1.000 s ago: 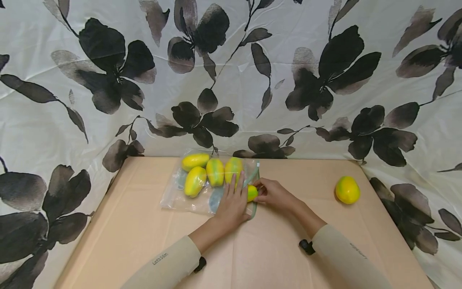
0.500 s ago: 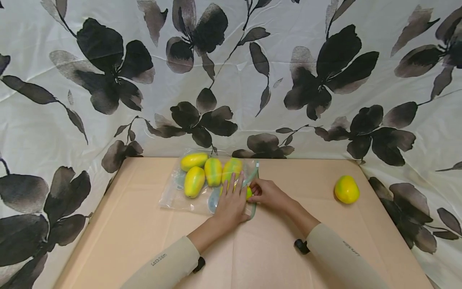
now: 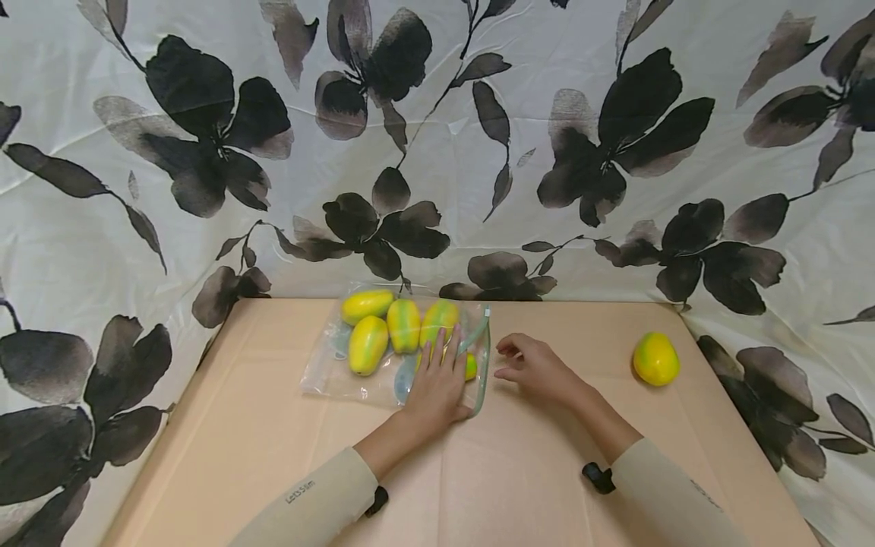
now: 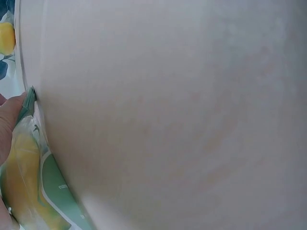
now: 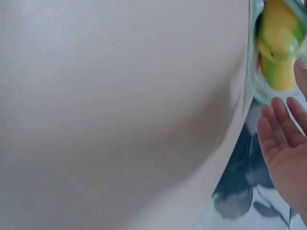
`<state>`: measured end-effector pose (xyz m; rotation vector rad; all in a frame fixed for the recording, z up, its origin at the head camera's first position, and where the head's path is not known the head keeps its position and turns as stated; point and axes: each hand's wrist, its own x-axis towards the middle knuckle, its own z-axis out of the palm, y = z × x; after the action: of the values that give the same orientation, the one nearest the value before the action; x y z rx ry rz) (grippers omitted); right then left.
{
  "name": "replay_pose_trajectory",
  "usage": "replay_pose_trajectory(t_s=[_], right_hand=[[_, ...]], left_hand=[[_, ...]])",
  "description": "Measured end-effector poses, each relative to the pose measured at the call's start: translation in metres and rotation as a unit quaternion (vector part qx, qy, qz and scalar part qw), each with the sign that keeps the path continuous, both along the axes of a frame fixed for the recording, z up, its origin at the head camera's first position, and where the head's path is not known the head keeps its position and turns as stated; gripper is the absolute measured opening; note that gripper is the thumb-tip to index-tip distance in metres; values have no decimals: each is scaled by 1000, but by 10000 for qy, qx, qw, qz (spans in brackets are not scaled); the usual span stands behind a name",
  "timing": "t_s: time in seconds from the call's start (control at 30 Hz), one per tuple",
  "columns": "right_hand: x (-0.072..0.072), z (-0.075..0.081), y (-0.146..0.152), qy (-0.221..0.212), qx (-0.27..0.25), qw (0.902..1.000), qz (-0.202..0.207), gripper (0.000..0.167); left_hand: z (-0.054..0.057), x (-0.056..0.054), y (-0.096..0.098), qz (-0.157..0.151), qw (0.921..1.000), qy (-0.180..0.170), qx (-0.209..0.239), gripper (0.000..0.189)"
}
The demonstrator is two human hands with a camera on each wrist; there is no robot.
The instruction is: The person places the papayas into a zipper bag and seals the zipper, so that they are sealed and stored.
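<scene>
A clear zip bag point(image 3: 383, 386) with a green-edged mouth on its right lies at the back of the table, with several yellow-green mangoes point(image 3: 368, 346) inside. My left hand point(image 3: 437, 387) rests on top of it, fingers straight, partly hiding a mango point(image 3: 471, 367) near the mouth. The left wrist view has the left thumb point(image 4: 8, 117) at the green edge. Just right of the mouth, apart from the bag, my right hand point(image 3: 540, 372) holds nothing, its fingers loosely bent. The right wrist view looks into the mouth at the mangoes point(image 5: 278, 33).
A single yellow fruit point(image 3: 656, 358) with a greenish tinge sits on the right of the tan table point(image 3: 519, 486). Behind and beside the table hangs a white cloth point(image 3: 478, 175) with dark flowers.
My right hand first pushed the mango by the mouth leftward into the bag, then let go and drew back to the right. The left hand stays on the bag.
</scene>
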<state>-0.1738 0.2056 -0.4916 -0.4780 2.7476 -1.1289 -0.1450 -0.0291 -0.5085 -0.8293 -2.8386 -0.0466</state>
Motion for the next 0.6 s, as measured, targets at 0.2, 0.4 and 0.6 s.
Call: replay_pose_trajectory(t_s=[0.2, 0.4, 0.6], right_hand=[[12, 13, 39, 261, 313, 9981, -458, 55], [18, 20, 88, 752, 659, 9921, -759, 62], [23, 27, 136, 1153, 856, 9831, -1132, 69]], left_hand=[[-1, 0, 0, 4, 10000, 69, 39, 105], [1, 1, 0, 9, 9999, -86, 85, 106], [0, 0, 0, 24, 9999, -114, 65, 106]])
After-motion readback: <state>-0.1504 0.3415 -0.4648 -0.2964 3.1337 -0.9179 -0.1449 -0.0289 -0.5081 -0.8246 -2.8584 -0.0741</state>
